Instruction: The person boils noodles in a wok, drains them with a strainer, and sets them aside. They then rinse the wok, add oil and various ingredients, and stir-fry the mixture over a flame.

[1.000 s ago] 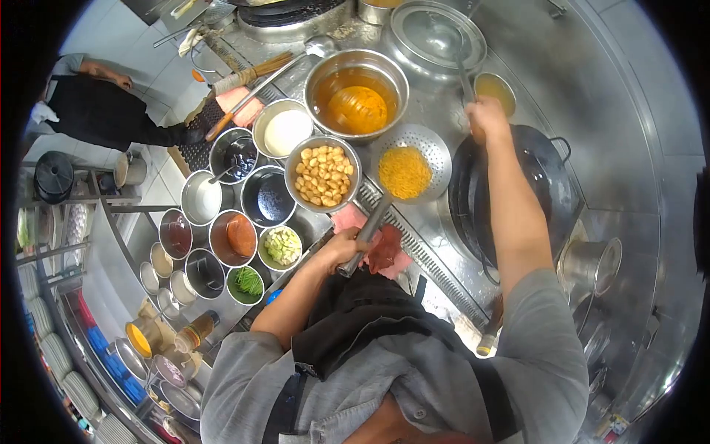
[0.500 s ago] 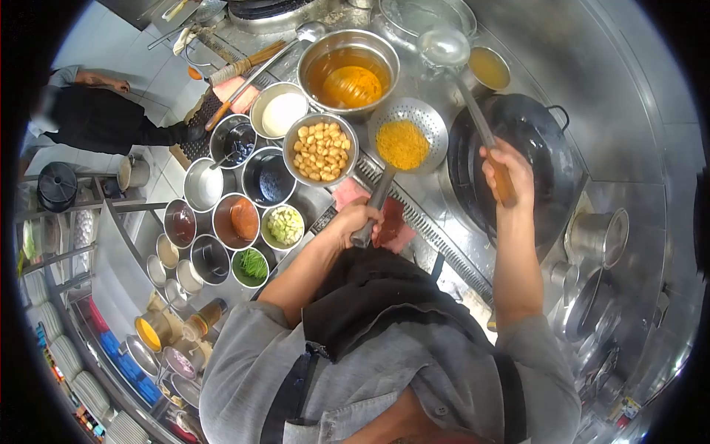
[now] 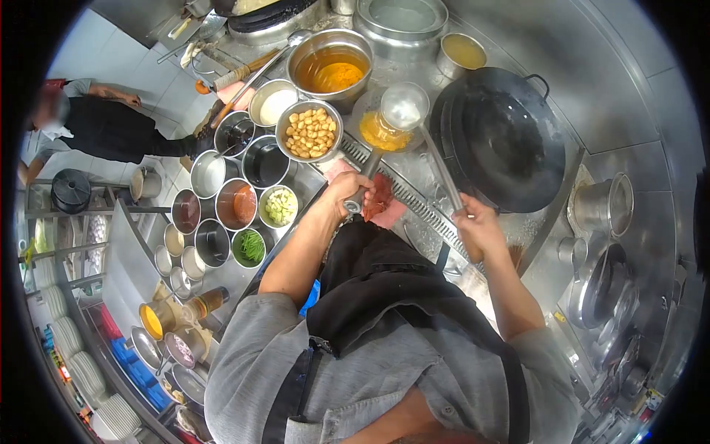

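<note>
My left hand [image 3: 349, 191] is closed round the handle of a perforated strainer [image 3: 362, 111], which holds yellow-orange crumbly bits [image 3: 381, 133]. My right hand [image 3: 481, 227] grips the long handle of a metal ladle [image 3: 404, 106]. The ladle's bowl overlaps the strainer in this view and hides part of the bits. Just left of the strainer sits a bowl of round golden pieces [image 3: 310, 133]. Behind it stands a steel pot of amber oil [image 3: 329, 66] with an orange patch in it. A dark wok [image 3: 510, 140] is on the right, with no food visible in it.
Several seasoning pots crowd the left, among them chopped green pieces [image 3: 279, 206] and green strips [image 3: 250, 246]. A covered pot [image 3: 403, 16] and a container of yellowish liquid [image 3: 464, 53] stand at the back. Another person [image 3: 107, 122] is at the upper left. Pink cloths [image 3: 388, 214] lie by the grate.
My right hand has come down and inward, bringing the ladle bowl from the back right to over the strainer. The strainer has shifted slightly left. The view has moved a little.
</note>
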`<act>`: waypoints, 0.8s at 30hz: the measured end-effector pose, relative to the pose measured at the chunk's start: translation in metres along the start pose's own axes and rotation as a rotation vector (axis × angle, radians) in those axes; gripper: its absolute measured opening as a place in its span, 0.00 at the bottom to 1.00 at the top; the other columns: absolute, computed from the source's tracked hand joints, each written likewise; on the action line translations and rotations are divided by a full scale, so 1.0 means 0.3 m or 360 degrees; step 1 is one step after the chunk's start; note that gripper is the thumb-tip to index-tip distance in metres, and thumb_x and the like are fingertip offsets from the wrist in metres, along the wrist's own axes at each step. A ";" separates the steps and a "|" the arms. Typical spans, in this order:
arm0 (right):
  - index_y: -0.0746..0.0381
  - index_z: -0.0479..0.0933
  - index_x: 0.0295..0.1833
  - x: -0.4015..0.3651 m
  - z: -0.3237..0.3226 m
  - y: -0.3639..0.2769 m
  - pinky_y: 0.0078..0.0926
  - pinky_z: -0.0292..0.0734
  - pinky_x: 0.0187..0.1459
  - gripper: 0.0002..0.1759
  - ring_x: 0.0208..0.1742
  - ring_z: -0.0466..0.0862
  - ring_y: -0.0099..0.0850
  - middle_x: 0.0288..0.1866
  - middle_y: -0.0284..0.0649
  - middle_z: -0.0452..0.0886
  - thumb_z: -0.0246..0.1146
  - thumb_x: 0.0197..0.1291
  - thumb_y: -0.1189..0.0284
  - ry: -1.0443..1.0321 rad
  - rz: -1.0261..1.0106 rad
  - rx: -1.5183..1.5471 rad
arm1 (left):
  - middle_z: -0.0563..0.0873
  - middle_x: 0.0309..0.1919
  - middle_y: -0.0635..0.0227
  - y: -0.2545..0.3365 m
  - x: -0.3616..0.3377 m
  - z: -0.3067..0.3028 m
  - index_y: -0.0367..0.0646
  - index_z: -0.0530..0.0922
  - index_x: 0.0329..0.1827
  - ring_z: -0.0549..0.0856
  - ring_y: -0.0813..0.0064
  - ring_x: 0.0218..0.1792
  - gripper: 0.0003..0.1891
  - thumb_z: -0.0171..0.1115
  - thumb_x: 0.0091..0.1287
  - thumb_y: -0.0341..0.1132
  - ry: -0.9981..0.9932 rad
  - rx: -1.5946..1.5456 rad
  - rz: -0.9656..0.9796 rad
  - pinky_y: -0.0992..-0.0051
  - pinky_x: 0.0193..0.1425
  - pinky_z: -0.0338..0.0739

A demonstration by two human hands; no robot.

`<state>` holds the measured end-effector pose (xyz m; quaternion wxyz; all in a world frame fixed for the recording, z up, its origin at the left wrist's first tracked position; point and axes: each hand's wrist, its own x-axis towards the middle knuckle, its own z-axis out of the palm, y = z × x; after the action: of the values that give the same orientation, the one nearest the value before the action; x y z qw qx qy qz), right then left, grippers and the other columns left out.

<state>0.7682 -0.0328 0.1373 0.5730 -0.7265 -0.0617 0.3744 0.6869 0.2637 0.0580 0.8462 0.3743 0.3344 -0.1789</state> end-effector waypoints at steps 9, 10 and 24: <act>0.64 0.60 0.68 -0.146 -0.005 0.088 0.41 0.70 0.53 0.36 0.53 0.74 0.54 0.54 0.58 0.73 0.56 0.48 0.82 0.0358 -0.0501 -0.1210 | 0.75 0.23 0.57 -0.087 -0.207 0.082 0.30 0.69 0.34 0.75 0.74 0.17 0.05 0.53 0.56 0.20 -0.0062 -0.0167 0.0192 0.75 0.16 0.71; 0.63 0.60 0.68 -0.141 -0.008 0.106 0.41 0.70 0.53 0.36 0.53 0.75 0.54 0.54 0.57 0.73 0.55 0.49 0.82 0.0391 -0.0478 -0.1219 | 0.76 0.24 0.56 -0.096 -0.226 0.095 0.30 0.69 0.34 0.75 0.74 0.17 0.05 0.54 0.55 0.19 -0.0049 -0.0232 0.0183 0.74 0.16 0.71; 0.59 0.58 0.71 -0.120 -0.084 -0.188 0.30 0.73 0.48 0.36 0.46 0.80 0.41 0.46 0.48 0.76 0.56 0.55 0.83 0.0732 -0.0982 -0.1264 | 0.76 0.29 0.62 -0.102 -0.526 0.272 0.36 0.63 0.58 0.75 0.76 0.15 0.22 0.58 0.61 0.27 -0.0118 0.0192 0.0834 0.77 0.14 0.71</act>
<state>0.7772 -0.0525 0.2055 0.3366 -0.8980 -0.2815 -0.0313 0.5929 0.1906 0.1932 0.8515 0.4910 0.1837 0.0132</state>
